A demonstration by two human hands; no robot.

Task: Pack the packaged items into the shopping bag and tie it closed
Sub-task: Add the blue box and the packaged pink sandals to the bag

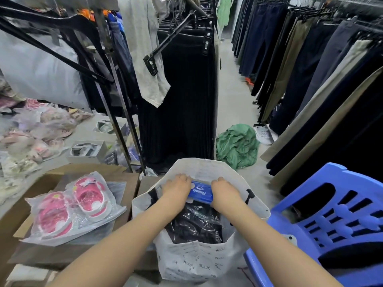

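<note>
A white printed shopping bag (199, 259) stands open on the floor in front of me. Dark garments in clear plastic packaging (194, 222) fill its lower part. A blue packaged item (200, 192) lies across the top at the far side of the bag's mouth. My left hand (176, 186) grips its left end and my right hand (224, 190) grips its right end, both with fingers curled down over it. A clear packet of pink children's sandals (72, 206) lies on cardboard to the left of the bag.
A blue plastic chair (331, 216) stands close on the right. Flattened cardboard boxes (62, 253) lie left of the bag. Racks of hanging trousers (310, 79) line both sides of the aisle. A green cloth (236, 146) lies crumpled on the floor beyond the bag.
</note>
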